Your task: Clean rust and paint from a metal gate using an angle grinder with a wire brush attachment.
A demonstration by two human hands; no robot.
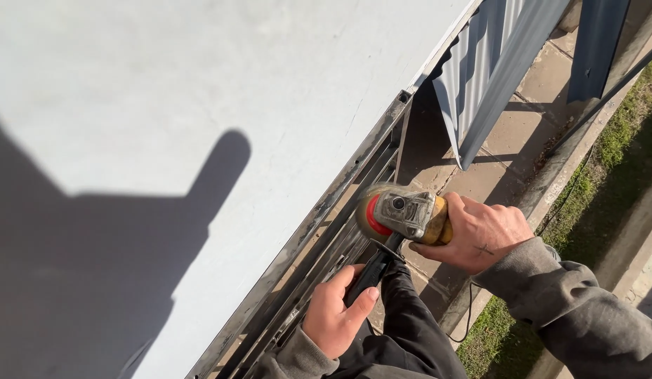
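Both hands (410, 270) grip an angle grinder (403, 214) beside a metal frame (326, 203).

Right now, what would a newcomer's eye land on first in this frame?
The angle grinder at centre, its red-backed disc against the metal frame edge; the right hand grips its yellow body and the left hand its black side handle. Next, the big pale panel filling the left, crossed by a dark shadow.
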